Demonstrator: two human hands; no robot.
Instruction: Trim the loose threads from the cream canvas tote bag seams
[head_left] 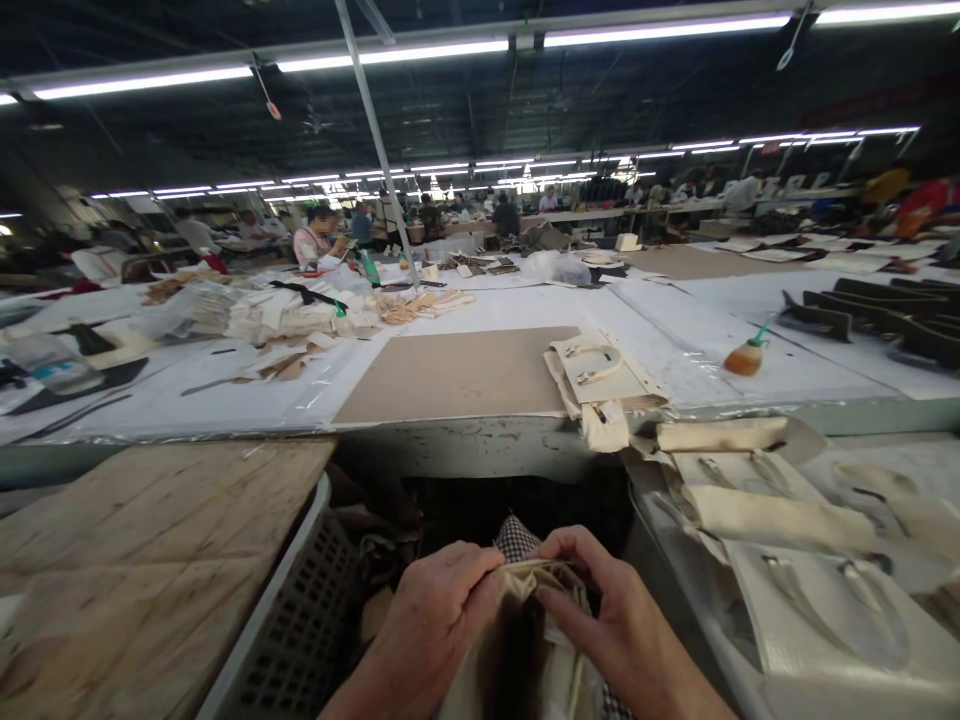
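Low in the head view, a cream handbag piece (pixel 484 660) with a dark opening hangs between my two hands. My left hand (pixel 442 605) pinches its upper edge from the left. On the right, the thumb and fingers of my right hand (pixel 611 600) grip the gathered top edge of the same piece. Black-and-white checked cloth (pixel 516 538) shows just beyond my fingers. A cream handbag (pixel 600 370) with a light handle lies flat at the table's near edge, ahead and to the right.
A brown board (pixel 457 375) lies on the white-covered table (pixel 300 400). Left of me stands a plastic basket (pixel 300 610) beside a worn board (pixel 135 560). More cream handbags (pixel 817 610) are stacked at right. A glue bottle (pixel 746 355) stands on the table. People sit farther back.
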